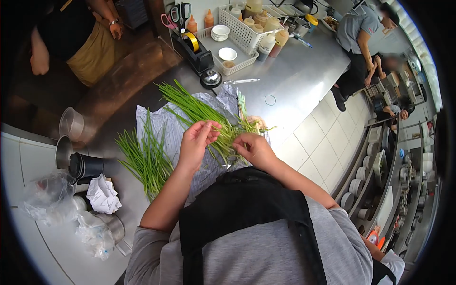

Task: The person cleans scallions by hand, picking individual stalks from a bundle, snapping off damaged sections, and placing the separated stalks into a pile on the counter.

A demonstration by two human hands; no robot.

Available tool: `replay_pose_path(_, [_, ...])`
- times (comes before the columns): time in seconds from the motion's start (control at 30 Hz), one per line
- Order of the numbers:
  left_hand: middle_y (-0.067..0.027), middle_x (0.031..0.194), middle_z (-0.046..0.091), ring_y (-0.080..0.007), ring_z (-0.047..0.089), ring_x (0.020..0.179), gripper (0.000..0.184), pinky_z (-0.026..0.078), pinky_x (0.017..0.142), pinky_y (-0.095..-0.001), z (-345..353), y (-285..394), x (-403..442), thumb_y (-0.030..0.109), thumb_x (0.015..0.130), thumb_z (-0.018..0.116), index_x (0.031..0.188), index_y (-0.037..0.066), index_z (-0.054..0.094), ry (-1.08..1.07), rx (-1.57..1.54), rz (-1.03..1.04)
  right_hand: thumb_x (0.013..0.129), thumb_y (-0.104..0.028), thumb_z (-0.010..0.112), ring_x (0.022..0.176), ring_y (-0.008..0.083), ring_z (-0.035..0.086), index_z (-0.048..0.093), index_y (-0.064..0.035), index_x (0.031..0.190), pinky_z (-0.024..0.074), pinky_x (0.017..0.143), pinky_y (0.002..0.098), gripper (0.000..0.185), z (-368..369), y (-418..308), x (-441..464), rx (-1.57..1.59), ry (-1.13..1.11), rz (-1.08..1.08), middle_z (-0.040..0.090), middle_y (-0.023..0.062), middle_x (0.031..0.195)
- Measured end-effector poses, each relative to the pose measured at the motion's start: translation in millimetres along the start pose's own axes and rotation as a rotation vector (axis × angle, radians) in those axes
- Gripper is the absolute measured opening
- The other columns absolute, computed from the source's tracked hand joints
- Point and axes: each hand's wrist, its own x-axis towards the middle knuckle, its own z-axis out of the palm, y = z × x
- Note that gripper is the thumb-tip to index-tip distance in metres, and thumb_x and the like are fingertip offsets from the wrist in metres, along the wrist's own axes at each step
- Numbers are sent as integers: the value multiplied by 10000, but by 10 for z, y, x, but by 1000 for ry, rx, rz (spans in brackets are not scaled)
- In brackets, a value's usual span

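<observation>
A large bunch of long green chives [195,105] lies across a striped cloth on the steel counter, pale ends toward my right side. My left hand [199,141] is raised over the bunch, thumb and fingertips pinched on a thin chive stalk. Close by, my right hand [255,150] is closed at the pale stalk ends, its fingertips pinched on chive stalks; their exact number is hidden. A second pile of chives [147,159] rests left of my left forearm. Small pale trimmings lie by my right hand.
The striped cloth [154,122] lies under the chives. Behind it are a tape dispenser [195,57], a call bell [210,78], a pen [242,81] and a white basket of sauce bottles [237,26]. Crumpled paper [103,194] and plastic bags stand left. Other people are beyond the counter.
</observation>
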Motion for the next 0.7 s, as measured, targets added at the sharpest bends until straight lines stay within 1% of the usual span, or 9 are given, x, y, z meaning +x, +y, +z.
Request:
replay_pose_path(0.03, [-67, 992, 639, -112, 601, 855, 190, 483, 778, -247, -8, 5, -1, 181, 978, 479, 1023, 33, 588, -3, 12, -6, 819, -119, 656, 720, 316, 609, 635, -27, 900, 485, 640, 384, 125, 0, 47, 5, -79, -26, -90, 623, 137, 833])
replay_pose_path(0.13, [-66, 976, 640, -116, 602, 861, 198, 482, 777, -248, -18, -9, -23, 181, 981, 468, 1032, 32, 587, -45, 82, -20, 823, -126, 653, 766, 327, 611, 637, -30, 952, 489, 666, 390, 161, 38, 117, 5, -219, 117, -239, 618, 152, 912])
replay_pose_path(0.27, [-59, 938, 634, -117, 604, 834, 184, 480, 767, -240, 12, -57, -72, 156, 974, 479, 1044, 22, 583, -84, 139, 8, 820, -102, 651, 762, 309, 608, 634, -34, 992, 490, 665, 379, 185, -137, 75, 40, -90, 104, -105, 608, 151, 940])
replay_pose_path(0.37, [-47, 908, 628, -105, 596, 796, 167, 480, 726, -228, -97, -36, -192, 121, 954, 514, 1067, 18, 581, -116, 264, 23, 804, -53, 656, 676, 252, 586, 641, -20, 925, 476, 629, 338, 126, -222, 93, 104, -42, 127, -111, 612, 123, 839])
replay_pose_path(0.43, [-27, 864, 622, -88, 583, 742, 184, 481, 663, -221, -274, 117, -384, 59, 913, 571, 1094, 22, 578, 20, 375, 35, 803, -51, 655, 665, 246, 583, 641, -18, 900, 473, 624, 333, 104, -228, 125, 140, -27, 116, -93, 610, 119, 811])
replay_pose_path(0.5, [-27, 783, 620, -88, 588, 697, 290, 477, 620, -244, -654, 238, -638, 52, 874, 617, 1157, 25, 559, 195, 605, 60, 801, -49, 653, 654, 241, 579, 640, -15, 875, 469, 619, 328, 83, -198, 165, 216, -8, 104, -83, 608, 115, 783])
replay_pose_path(0.57, [-55, 702, 612, -125, 598, 634, 455, 470, 588, -273, -984, 291, -912, 37, 826, 655, 1253, 38, 499, 406, 966, 130, 797, -59, 645, 659, 263, 589, 641, -16, 855, 475, 625, 354, 73, -62, 295, 295, 10, 44, -33, 611, 123, 775])
replay_pose_path(0.6, [-55, 702, 612, -125, 598, 634, 455, 470, 588, -273, -1090, 300, -1022, 37, 826, 655, 1253, 38, 499, 415, 970, 125, 797, -59, 645, 659, 263, 589, 641, -16, 855, 475, 625, 354, 73, 22, 364, 349, 17, 37, -35, 611, 123, 775])
replay_pose_path(0.7, [-105, 674, 591, -244, 593, 587, 649, 476, 577, -346, -1260, 250, -1236, 61, 773, 688, 1355, 83, 403, 541, 1276, -17, 809, -113, 613, 729, 335, 610, 626, -16, 810, 489, 659, 416, 98, 240, 389, 616, -151, 17, -153, 617, 150, 808])
